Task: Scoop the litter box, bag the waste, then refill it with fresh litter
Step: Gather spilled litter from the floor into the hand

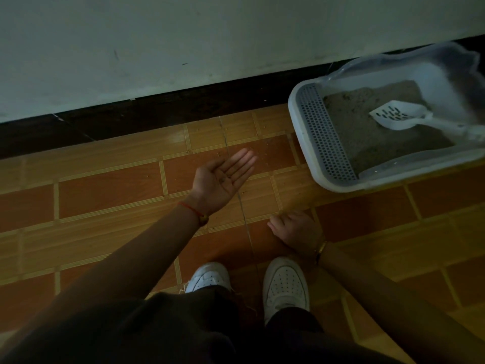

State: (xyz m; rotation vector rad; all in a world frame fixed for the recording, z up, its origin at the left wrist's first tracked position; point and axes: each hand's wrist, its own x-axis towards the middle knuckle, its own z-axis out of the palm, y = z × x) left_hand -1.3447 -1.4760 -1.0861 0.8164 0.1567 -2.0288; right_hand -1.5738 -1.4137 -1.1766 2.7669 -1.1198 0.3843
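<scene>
Sitting on the tiled floor beside the wall, the litter box holds grey litter and a white scoop, apart from both hands. The left hand lies flat, palm up. The right hand, nearer the box, curls its fingers on the floor; whether it is holding anything is unclear.

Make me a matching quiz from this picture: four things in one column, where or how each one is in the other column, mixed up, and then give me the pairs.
Things:
1. scoop
2. left hand
3. right hand
4. litter box

States:
A. palm up, fingers straight
B. low at the floor tiles, fingers curled, near the white shoes
C. lying on the litter
D. standing beside the wall

Pairs: 1-C, 2-A, 3-B, 4-D
</scene>
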